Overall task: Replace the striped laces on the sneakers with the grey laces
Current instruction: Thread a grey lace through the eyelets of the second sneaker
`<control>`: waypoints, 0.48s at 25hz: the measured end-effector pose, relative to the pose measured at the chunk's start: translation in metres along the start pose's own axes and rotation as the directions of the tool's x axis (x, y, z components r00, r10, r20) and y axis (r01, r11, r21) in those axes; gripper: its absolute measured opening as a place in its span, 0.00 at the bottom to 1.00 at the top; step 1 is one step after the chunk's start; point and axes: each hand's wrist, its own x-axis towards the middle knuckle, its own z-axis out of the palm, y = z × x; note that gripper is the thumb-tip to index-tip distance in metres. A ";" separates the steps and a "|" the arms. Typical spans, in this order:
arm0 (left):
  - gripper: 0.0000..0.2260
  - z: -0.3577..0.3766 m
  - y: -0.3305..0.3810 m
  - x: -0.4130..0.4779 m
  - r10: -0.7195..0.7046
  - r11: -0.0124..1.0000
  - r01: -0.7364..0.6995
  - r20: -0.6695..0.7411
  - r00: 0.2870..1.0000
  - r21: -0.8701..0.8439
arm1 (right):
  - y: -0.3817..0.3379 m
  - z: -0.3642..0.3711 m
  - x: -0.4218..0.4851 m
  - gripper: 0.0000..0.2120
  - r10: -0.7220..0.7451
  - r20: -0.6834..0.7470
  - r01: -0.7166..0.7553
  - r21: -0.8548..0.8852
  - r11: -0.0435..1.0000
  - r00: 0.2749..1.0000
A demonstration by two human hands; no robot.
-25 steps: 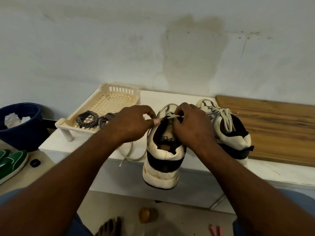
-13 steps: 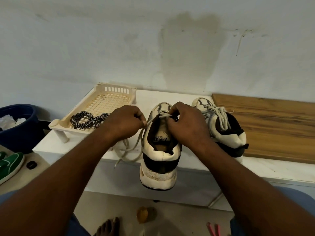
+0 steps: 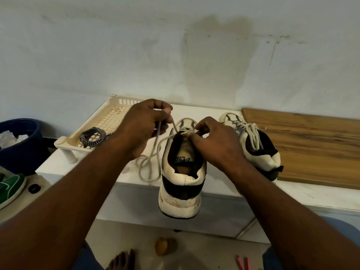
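Head view looks down on two white and black sneakers on a white surface (image 3: 58, 168). The near sneaker (image 3: 181, 191) lies with its long axis running straight away from the person, toe toward the wall and heel hanging over the front edge of the surface. The grey lace (image 3: 153, 152) comes out of its top eyelets.

The left hand (image 3: 144, 125) is raised above and to the left of the shoe's opening, its fingers curled, pinching one free end of the lace between thumb and forefinger. The right hand (image 3: 212, 145) sits right at the collar, fingers curled, and appears to pinch the lace where it crosses the tongue. From that crossing the lace slants up and left to the left hand, so any pull would run along that line, and the left hand is the one placed to make it. The slack loops lie on the surface just left of the shoe (they could snag if drawn fast).

The second sneaker (image 3: 259, 152) stands just to the right, toe also away from the person, already laced in grey, its far side up against a wooden board (image 3: 311, 145). The striped laces (image 3: 93, 136) lie coiled in the cream basket (image 3: 115, 115) to the left, off both shoes. I judge the job nearly done: only the top of the near shoe needs finishing.
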 end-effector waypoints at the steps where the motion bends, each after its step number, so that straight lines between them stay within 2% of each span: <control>1: 0.06 -0.004 0.007 -0.003 0.030 0.992 -0.026 0.032 0.999 -0.122 | -0.001 -0.001 0.000 0.17 0.011 -0.007 -0.011 0.050 0.999 1.000; 3: 0.10 -0.011 0.016 -0.008 0.094 0.959 -0.062 0.103 0.990 -0.276 | -0.005 -0.004 -0.002 0.12 0.022 -0.091 -0.004 0.192 0.981 0.996; 5: 0.11 -0.011 0.018 -0.012 0.130 0.967 -0.087 0.173 0.976 -0.238 | -0.012 -0.008 -0.004 0.04 -0.038 -0.199 0.098 0.301 0.949 0.979; 6: 0.12 -0.009 0.016 -0.014 0.136 0.975 -0.094 0.209 0.968 -0.201 | -0.018 -0.011 -0.006 0.03 -0.083 -0.213 0.154 0.344 0.926 0.974; 8: 0.14 0.000 0.012 -0.017 0.139 0.974 -0.085 0.259 0.956 -0.210 | -0.030 -0.014 -0.013 0.11 -0.133 -0.135 0.181 0.455 0.872 0.982; 10: 0.14 0.008 0.011 -0.020 0.133 0.957 -0.054 0.267 0.955 -0.285 | -0.040 -0.010 -0.018 0.18 -0.118 -0.042 0.122 0.546 0.829 0.992; 12: 0.14 0.014 0.010 -0.022 0.121 0.937 -0.019 0.274 0.954 -0.349 | -0.045 -0.005 -0.021 0.19 -0.076 0.000 0.058 0.652 0.756 0.997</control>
